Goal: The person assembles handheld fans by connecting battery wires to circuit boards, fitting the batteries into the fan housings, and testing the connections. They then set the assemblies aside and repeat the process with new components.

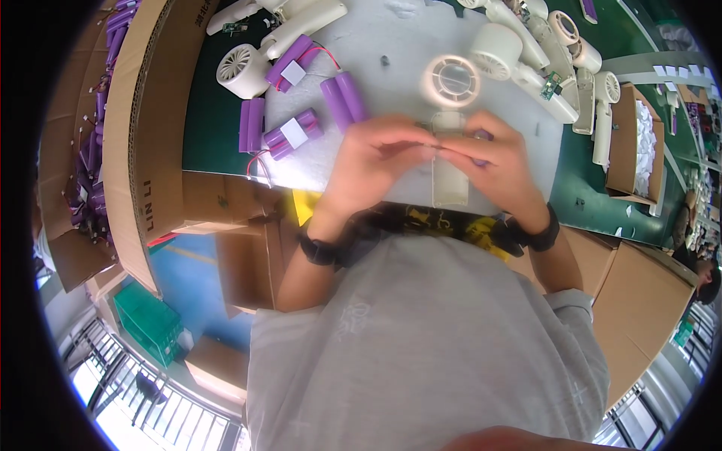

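Note:
Both hands meet over the middle of the worktop, fingertips pinched close together. My left hand (359,161) is closed on something too small to make out. My right hand (502,154) is closed too, and parts of a purple battery pack (483,135) show between its fingers. Beneath the hands lies an off-white handheld fan shell (450,189), its round head (452,81) pointing away from me and its middle partly hidden. Purple battery packs (344,99) lie just left of my left hand, some with a white connector block (294,133) and red wires.
White fan parts (496,51) crowd the far right, some with green circuit boards (553,84). More fan shells (304,30) lie far left beside a fan head (242,71). A carton (154,113) of purple packs flanks the left; a small box (623,143) stands right.

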